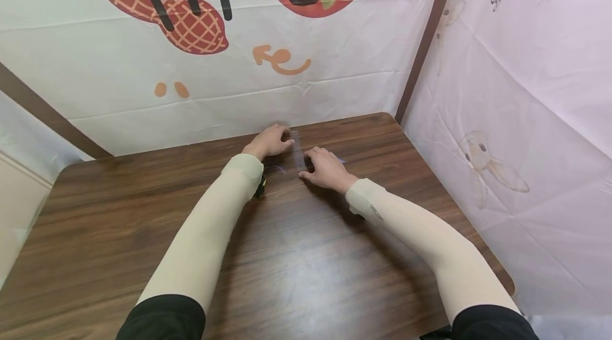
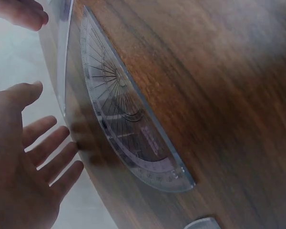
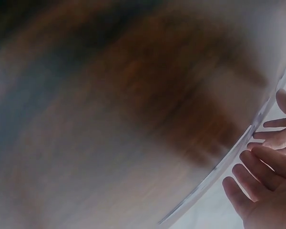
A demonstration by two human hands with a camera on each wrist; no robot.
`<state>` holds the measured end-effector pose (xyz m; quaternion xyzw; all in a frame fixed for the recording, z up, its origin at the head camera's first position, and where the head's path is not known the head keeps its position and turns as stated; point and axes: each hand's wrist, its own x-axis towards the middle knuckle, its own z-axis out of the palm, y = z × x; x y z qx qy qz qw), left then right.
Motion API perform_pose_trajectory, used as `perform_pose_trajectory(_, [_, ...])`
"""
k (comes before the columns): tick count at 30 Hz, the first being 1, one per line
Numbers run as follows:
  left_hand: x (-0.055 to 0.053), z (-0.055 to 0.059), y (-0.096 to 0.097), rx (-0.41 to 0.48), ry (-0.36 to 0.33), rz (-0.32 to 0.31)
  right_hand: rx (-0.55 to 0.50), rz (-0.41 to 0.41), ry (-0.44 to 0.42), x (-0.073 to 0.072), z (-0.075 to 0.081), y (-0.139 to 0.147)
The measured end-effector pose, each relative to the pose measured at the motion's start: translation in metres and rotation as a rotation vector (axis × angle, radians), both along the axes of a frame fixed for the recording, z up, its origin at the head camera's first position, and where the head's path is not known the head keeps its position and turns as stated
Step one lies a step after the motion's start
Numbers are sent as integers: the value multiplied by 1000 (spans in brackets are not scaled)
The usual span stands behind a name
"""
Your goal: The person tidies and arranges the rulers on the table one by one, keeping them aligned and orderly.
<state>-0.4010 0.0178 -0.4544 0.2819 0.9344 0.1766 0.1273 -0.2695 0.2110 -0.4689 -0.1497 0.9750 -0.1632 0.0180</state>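
A clear ruler (image 1: pixel 297 150) lies on the wooden table (image 1: pixel 158 212) between the two hands in the head view. My left hand (image 1: pixel 269 141) is at its left, near the far edge, with relaxed, spread fingers in the left wrist view. My right hand (image 1: pixel 327 170) is beside the ruler's near end, its fingers loosely extended in the right wrist view. Neither hand visibly grips the ruler; whether fingertips touch it I cannot tell. A clear protractor (image 2: pixel 133 124) lies flat near my left hand, its markings showing in the left wrist view.
Part of another clear piece (image 2: pixel 205 223) shows at the bottom of the left wrist view. Something bluish (image 1: pixel 341 160) peeks out behind my right hand. Printed white cloth (image 1: pixel 229 101) hangs behind the table, and more cloth (image 1: pixel 516 117) hangs at the right.
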Motion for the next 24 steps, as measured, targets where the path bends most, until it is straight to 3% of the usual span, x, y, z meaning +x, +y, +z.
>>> perform_pose_trajectory(7, [0,0,3,-15,8,20,15,-14,-13,-4,0,-1])
perform_pose_trajectory(16, [-4,-12,11,-94,17,50,15,-16,-15,-5,-7,-1])
perform_pose_trajectory(24, [0,-7,14,-123,44,64,35,-13,-11,-9,-8,-3])
